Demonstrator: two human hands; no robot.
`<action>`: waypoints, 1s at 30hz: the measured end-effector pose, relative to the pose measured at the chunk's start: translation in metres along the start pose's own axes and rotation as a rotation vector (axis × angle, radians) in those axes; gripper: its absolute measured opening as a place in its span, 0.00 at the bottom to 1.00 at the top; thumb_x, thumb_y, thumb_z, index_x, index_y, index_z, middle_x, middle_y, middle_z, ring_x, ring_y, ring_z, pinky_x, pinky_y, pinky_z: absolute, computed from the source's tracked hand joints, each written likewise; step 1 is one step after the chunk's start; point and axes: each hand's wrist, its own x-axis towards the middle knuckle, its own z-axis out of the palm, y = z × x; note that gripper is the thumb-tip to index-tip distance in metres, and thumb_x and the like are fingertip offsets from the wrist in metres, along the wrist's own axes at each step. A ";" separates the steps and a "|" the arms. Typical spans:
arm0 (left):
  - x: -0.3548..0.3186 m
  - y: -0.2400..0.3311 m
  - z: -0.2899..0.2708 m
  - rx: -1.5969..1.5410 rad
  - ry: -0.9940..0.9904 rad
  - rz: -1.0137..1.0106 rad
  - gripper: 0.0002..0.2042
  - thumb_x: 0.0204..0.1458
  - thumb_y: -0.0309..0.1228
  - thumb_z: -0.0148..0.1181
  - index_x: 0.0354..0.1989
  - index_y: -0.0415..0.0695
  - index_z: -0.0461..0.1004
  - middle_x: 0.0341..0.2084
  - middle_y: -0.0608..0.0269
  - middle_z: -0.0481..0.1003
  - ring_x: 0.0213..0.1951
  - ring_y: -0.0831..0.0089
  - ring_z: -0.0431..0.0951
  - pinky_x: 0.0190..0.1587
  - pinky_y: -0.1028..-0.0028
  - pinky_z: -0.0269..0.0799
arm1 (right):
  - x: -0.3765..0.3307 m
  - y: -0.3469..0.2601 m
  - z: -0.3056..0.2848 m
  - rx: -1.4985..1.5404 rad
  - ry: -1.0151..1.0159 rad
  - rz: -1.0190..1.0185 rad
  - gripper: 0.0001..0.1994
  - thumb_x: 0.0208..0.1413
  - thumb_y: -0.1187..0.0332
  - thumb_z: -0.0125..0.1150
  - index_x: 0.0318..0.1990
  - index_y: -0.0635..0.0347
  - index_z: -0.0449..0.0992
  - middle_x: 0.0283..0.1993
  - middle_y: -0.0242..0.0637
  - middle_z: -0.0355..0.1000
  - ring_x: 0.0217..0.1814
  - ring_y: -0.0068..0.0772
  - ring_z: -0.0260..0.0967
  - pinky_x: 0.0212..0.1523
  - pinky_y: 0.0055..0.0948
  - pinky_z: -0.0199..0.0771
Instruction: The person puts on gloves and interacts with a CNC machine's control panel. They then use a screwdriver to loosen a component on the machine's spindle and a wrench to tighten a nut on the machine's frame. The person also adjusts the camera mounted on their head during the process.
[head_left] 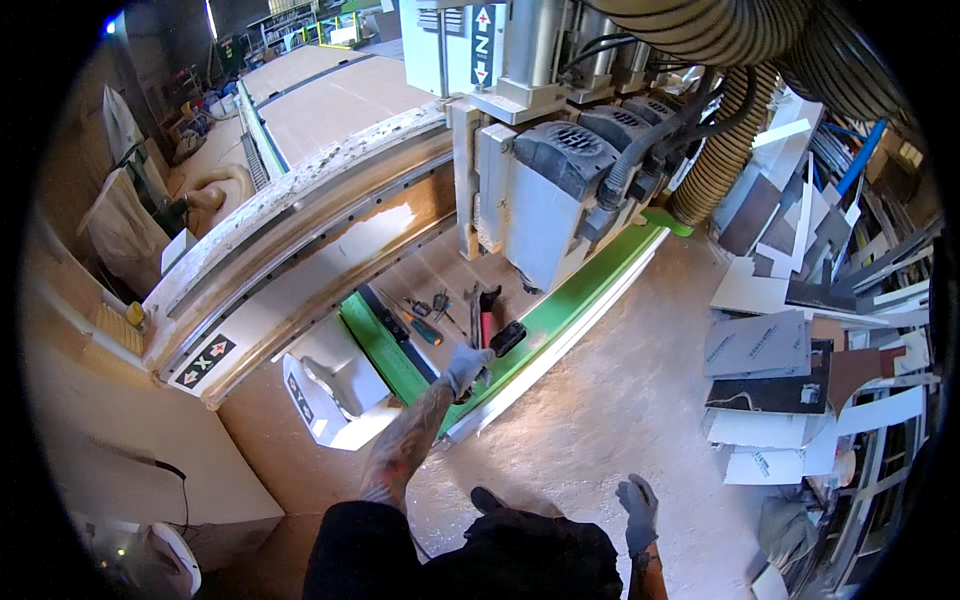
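Observation:
My left hand (467, 371), in a grey glove, reaches to the green edge rail (572, 305) of a large cutting machine. Its fingers are curled; whatever they hold is mostly hidden. A black block-shaped thing (508, 338) lies right against the fingertips, and I cannot tell whether the hand grips it. Just beyond are a red-handled tool with a dark head (487, 318), a wrench (473, 302) and a screwdriver with an orange and teal handle (427, 331). Low on the right, my gloved right hand (639, 512) hangs free, its fingers apart and nothing in it.
The machine's spindle head (550, 215) stands above the tools, with thick ribbed hoses (728, 150) overhead. A long gantry beam (330, 240) crosses at left. Stacked sheet offcuts (765, 345) pile up along the right. Dusty floor (600, 430) lies between rail and pile.

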 end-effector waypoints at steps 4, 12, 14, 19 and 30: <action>-0.081 0.013 0.032 -0.202 -0.176 0.050 0.14 0.49 0.25 0.63 0.44 0.40 0.70 0.23 0.65 0.72 0.12 0.76 0.71 0.15 0.72 0.69 | 0.030 -0.011 0.016 0.036 -0.081 -0.019 0.22 0.65 0.62 0.62 0.61 0.65 0.73 0.54 0.42 0.76 0.55 0.36 0.75 0.60 0.36 0.75; -0.178 0.018 0.109 0.398 -0.218 0.324 0.22 0.45 0.30 0.66 0.50 0.38 0.71 0.34 0.62 0.73 0.35 0.72 0.73 0.39 0.67 0.72 | 0.099 -0.052 0.113 0.156 -0.446 -0.153 0.17 0.64 0.70 0.63 0.58 0.67 0.75 0.48 0.35 0.77 0.52 0.24 0.74 0.55 0.24 0.75; -0.190 0.012 0.124 0.484 -0.157 0.353 0.19 0.45 0.22 0.66 0.47 0.40 0.70 0.34 0.63 0.75 0.36 0.77 0.76 0.37 0.71 0.75 | 0.088 -0.093 0.126 0.116 -0.568 -0.163 0.16 0.63 0.69 0.64 0.56 0.66 0.75 0.43 0.29 0.76 0.44 0.16 0.71 0.45 0.21 0.74; -0.194 0.013 0.187 0.304 -0.152 0.330 0.19 0.46 0.25 0.65 0.48 0.39 0.72 0.29 0.56 0.77 0.32 0.71 0.78 0.37 0.65 0.75 | 0.110 -0.101 0.096 0.144 -0.572 -0.184 0.21 0.57 0.66 0.69 0.55 0.66 0.74 0.43 0.32 0.79 0.41 0.20 0.76 0.42 0.27 0.79; -0.202 0.020 0.260 0.897 -0.017 0.531 0.22 0.50 0.29 0.70 0.53 0.41 0.72 0.38 0.45 0.80 0.43 0.48 0.82 0.45 0.58 0.77 | 0.143 -0.082 0.071 0.063 -0.421 -0.096 0.24 0.48 0.57 0.76 0.46 0.63 0.72 0.37 0.40 0.77 0.37 0.36 0.77 0.41 0.38 0.79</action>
